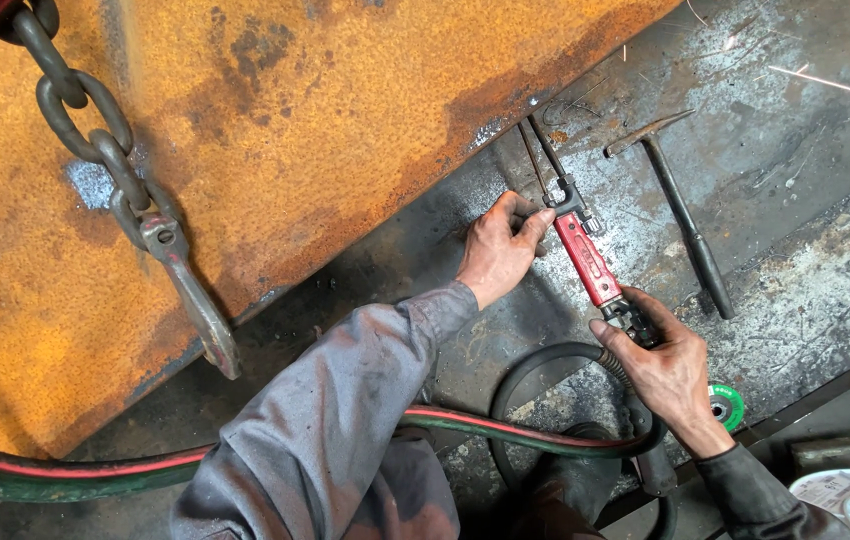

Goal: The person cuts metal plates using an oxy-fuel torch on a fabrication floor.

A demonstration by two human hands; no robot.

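My left hand (pixel 498 248) grips the front end of a cutting torch with a red handle (pixel 587 260), near its dark valve block. My right hand (pixel 660 368) holds the rear of the torch where the hoses join. The torch's thin tubes (pixel 539 152) point up toward the edge of a large rusty orange steel plate (pixel 275 130). Both arms wear grey work sleeves.
A chipping hammer (pixel 680 205) lies on the dark steel floor right of the torch. A heavy chain with a hook (pixel 160 235) hangs over the plate at left. Red and green hoses (pixel 505 428) and a black hose run below. A green disc (pixel 725 405) lies by my right wrist.
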